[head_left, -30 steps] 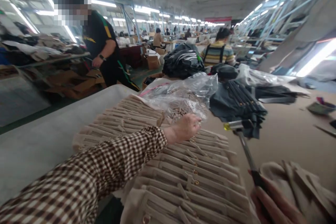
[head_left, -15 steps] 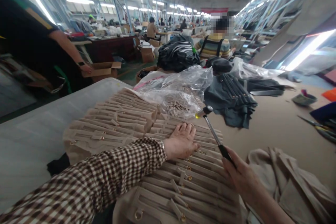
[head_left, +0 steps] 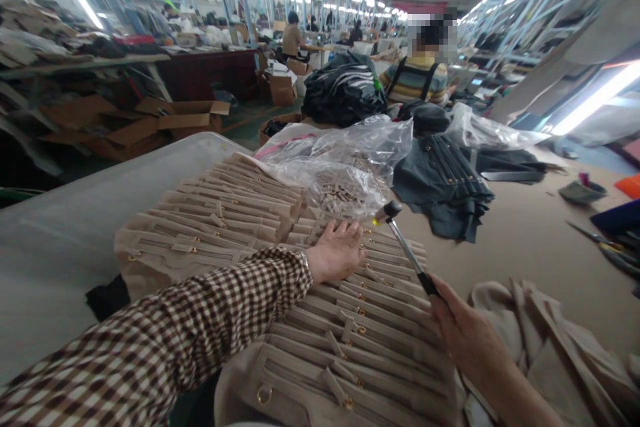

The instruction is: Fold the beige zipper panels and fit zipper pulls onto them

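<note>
- Head view, centre of the frame: here is the left hand (head_left: 337, 252), open and palm down, fingers spread across the beige pieces (head_left: 390, 340); whether anything sits under that palm, I cannot tell.
- Right of centre, the right hand (head_left: 463, 327) is closed around the black grip of a hammer (head_left: 406, 245), its head poised right beside the left fingertips; whether it touches the beige pieces, I cannot make out.
- And there lies the danger: a swing drifting left could catch those fingers, since hammer and hand sit so close.
- The beige pieces fan from the centre to the bottom of the frame, overlapping, gold-coloured fittings (head_left: 361, 329) along them; a shove from the flat palm could slide the layers out of line, and an off-centre blow could mark a fitting.
- Just above, a clear plastic bag (head_left: 380, 140) holds small bits (head_left: 340, 192); a knock from the hammer could scatter them.
- Right side, a crumpled beige cloth (head_left: 540, 340) lies on the desk (head_left: 525, 247) near the right forearm, which could snag it.
</note>
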Tool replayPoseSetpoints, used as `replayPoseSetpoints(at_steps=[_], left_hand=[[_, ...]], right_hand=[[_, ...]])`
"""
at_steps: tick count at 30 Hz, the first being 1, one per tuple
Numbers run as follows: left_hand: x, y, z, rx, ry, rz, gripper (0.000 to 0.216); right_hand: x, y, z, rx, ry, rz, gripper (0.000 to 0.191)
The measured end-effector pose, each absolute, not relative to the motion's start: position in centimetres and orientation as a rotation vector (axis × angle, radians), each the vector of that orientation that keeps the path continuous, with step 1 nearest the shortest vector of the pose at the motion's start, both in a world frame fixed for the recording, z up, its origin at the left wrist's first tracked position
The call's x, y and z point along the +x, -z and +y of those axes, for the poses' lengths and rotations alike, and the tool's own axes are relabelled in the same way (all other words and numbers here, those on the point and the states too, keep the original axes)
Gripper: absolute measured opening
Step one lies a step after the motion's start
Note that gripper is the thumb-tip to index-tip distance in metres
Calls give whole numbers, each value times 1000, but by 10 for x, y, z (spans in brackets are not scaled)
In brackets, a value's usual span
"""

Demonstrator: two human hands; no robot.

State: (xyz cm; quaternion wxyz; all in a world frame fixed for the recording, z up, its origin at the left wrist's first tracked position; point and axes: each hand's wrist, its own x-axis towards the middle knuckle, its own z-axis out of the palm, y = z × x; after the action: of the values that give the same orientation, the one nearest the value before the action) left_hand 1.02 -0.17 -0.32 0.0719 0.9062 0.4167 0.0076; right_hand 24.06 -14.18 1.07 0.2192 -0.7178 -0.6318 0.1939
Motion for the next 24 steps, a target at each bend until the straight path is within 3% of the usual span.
replayPoseSetpoints(at_steps=[3,9,16,24], left_hand=[[10,2,-2,2715,-12,1264,59],[10,8,0,2769,-106,1231,57],[7,-1,-5,2764,-60,1225,60],[0,-1,-7,2716,29,1132,56]], right_hand=[[238,-12,-137,-1985,-432,-1744,57],[241,-7,-130,-2036,-547,-1817,49],[252,-14,-153,-2046,-570,-1646,57],[251,2,-170,-2101,-611,-1749,51]])
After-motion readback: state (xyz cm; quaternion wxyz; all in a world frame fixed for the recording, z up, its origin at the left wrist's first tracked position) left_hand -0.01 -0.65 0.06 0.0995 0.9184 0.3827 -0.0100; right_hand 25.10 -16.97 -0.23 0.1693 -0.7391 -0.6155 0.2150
